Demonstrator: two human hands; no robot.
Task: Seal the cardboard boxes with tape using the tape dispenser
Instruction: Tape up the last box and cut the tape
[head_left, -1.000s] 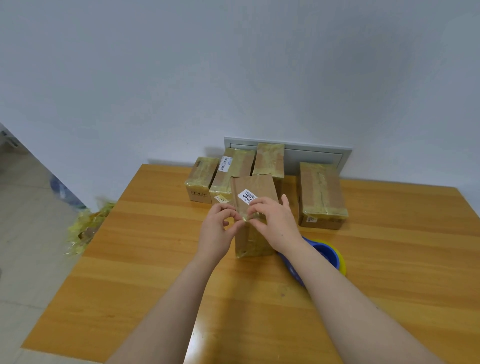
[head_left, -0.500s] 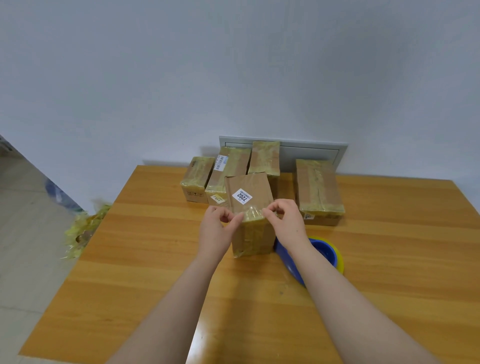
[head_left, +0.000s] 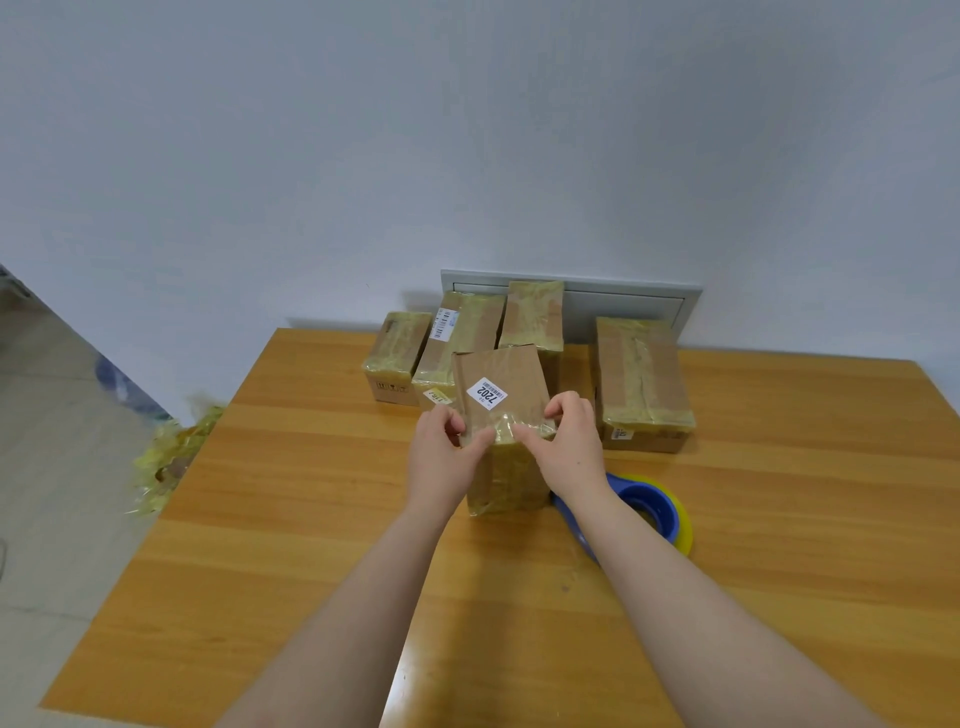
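A cardboard box (head_left: 506, 395) with a white "7202" label stands upright in the middle of the wooden table (head_left: 311, 545). Yellowish clear tape covers its near face and folds over its top near edge. My left hand (head_left: 441, 457) grips the box's top left corner, thumb pressing the tape. My right hand (head_left: 569, 441) grips the top right corner, its thumb on the tape too. The blue tape dispenser with a yellowish tape roll (head_left: 652, 512) lies on the table right of the box, partly behind my right forearm.
Several taped boxes (head_left: 641, 379) stand in a row at the table's far edge against the white wall, before a grey wall panel (head_left: 623, 301). Crumpled yellowish tape scraps (head_left: 166, 462) lie on the floor left of the table.
The box has come a little nearer and stands more upright. Both hands shifted from the middle of its top to the two top corners, pressing the tape along the edge.
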